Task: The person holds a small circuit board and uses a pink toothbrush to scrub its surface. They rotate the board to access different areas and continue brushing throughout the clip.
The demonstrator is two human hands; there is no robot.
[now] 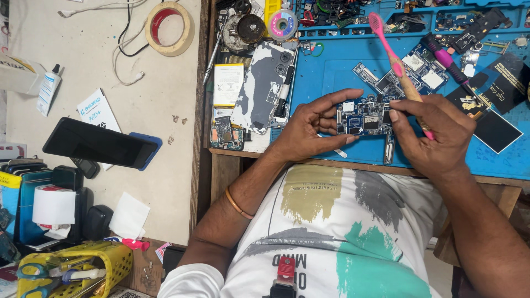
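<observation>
A blue phone circuit board (365,117) is held between both hands above the blue work mat (331,72). My left hand (312,128) grips its left end with thumb and fingers curled around it. My right hand (433,132) pinches the board's right edge with thumb and forefinger while also holding a pink toothbrush (393,55), whose bristled head points up and away. A second blue circuit board (408,74) lies on the mat just behind the toothbrush.
A purple-handled tool (447,63) and black cards (499,91) lie at right. A battery (228,84), a grey phone frame (262,88), a tape roll (170,27), a dark phone (99,144) and a yellow tool basket (72,270) sit to the left.
</observation>
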